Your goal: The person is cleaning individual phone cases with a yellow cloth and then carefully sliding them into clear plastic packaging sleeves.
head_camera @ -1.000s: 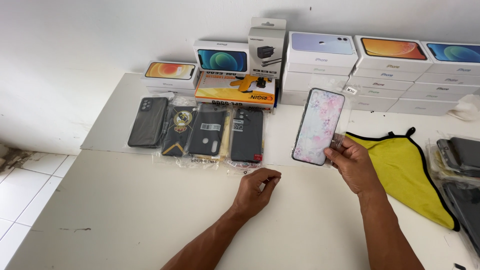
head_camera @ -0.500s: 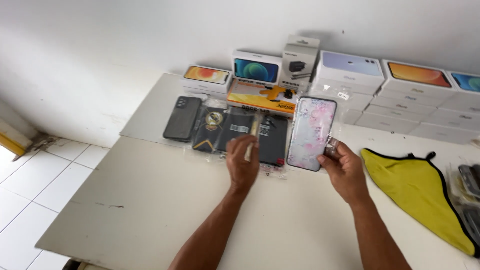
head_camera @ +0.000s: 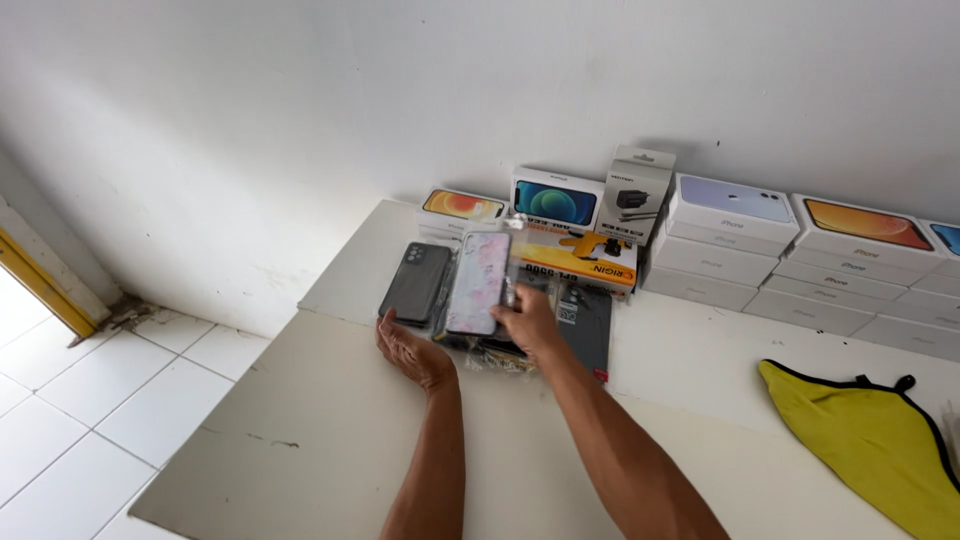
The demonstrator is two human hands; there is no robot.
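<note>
Right hand (head_camera: 528,322) fingers grip the floral phone case (head_camera: 478,283) upright above bagged cases near the table's far edge; left hand (head_camera: 410,348) rests open. Edge grip risks slipping

Your right hand (head_camera: 527,322) has carried the pink floral phone case (head_camera: 478,283) leftward, from beside the row of packaged cases to directly above it. Your left hand (head_camera: 410,350) has slid off the packets to the counter (head_camera: 330,440) at the row's near left edge.
</note>
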